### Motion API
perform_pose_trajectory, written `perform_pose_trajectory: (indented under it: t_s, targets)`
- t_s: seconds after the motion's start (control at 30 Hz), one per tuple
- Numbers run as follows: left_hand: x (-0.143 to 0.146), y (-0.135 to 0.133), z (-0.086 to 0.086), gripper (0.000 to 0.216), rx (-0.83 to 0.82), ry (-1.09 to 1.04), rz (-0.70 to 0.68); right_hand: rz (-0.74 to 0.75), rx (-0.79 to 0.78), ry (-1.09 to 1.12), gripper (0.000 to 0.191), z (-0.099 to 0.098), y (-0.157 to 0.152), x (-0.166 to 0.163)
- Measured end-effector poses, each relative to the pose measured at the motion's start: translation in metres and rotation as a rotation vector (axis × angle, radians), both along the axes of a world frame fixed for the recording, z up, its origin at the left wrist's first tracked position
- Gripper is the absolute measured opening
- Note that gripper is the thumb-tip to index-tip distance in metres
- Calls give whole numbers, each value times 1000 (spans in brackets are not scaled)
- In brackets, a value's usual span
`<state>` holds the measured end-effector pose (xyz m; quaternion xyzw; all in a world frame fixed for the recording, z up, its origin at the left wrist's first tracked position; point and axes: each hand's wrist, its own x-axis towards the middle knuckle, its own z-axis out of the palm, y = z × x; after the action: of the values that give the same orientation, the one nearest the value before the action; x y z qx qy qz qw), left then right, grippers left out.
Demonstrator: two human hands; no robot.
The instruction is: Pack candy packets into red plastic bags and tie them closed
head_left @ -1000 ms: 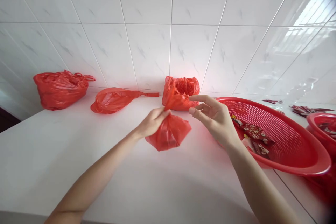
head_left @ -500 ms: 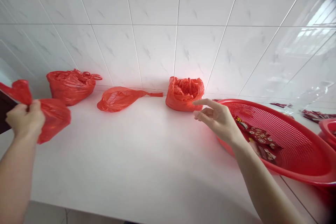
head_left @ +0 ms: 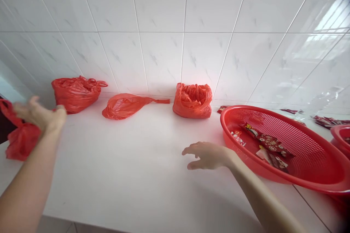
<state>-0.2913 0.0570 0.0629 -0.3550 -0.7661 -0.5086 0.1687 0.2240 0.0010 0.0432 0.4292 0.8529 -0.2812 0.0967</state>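
**Red Ranged Along a White Wall [head_left: 158,0]**

Our left hand [head_left: 43,114], blurred, spreads its fingers over a bunched bag [head_left: 23,143] near the left end of the table [head_left: 123,174]. They clasp nothing that we can see, though we cannot tell whether they brush the plastic. That bag sits well apart from the basket [head_left: 303,134], perhaps so the two do not crowd each other. Our right hand [head_left: 206,156] hovers above the table, just beside the basket, thumb and fingers parted around nothing. We judge that the basket stands on this side so its packets [head_left: 270,143] lie within a short reach. Near the wall we see a bulging bag [head_left: 76,94], a flat bag [head_left: 125,106] and an upright bag [head_left: 193,102]. Set back there, they probably leave our hands room in front, with the wall as backing.
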Motion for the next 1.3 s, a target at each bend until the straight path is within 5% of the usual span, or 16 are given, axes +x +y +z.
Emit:
perform_pose_trajectory:
  t_s: [0.1,0.33,0.43,0.53,0.8,1.07,1.3]
  targets:
    - [60,37,11,31,120,157,-336,26,-27,-72,58,-9,0,-5]
    - [267,97,13,24,-151,477,-1215,-3,-26,-162,58,-17,-4,-13]
    - [336,121,18,33,-329,566,-1258,-13,-2,-177,56,-17,-7,-16]
    - [376,148,21,25,-455,556,-1184,-3,6,-174,54,-17,-7,-18]
    - [395,191,3,31,-722,362,-982,-15,-1,-142,56,-15,-4,-16]
    - [392,186,15,15,-306,162,-1000,35,180,21,49,-23,11,-6]
    - [384,175,38,12,-5,-70,-1020,-302,409,384,45,-17,27,3]
